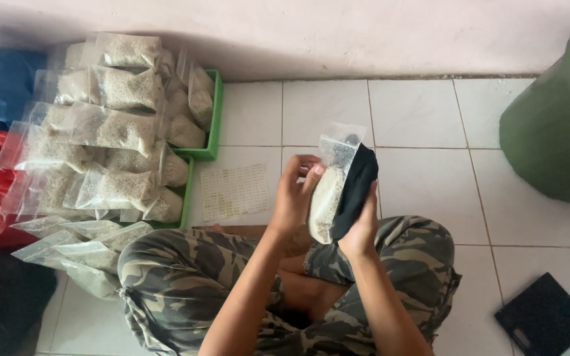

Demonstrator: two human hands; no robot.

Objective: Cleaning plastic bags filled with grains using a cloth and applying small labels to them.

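Bag [328,198] of pale grain held upright over lap, between both hands. Left hand [295,191] grips its left edge, fingers curled on front. Right hand [359,227] clasps bag plus black cloth [357,188] (pressed against bag's right side). Filled bags [110,128] stacked in green trays [216,112] on floor, left.

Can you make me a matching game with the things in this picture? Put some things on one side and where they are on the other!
Things:
1. Clear bag
2. Green bin
3. Sheet of labels
4. Black square

Places:
A. Bottom right corner of the floor
B. Held in both hands
C. Flat on the tiles beside the green trays
D. Far right, by the wall

Pairs: 1-B, 2-D, 3-C, 4-A
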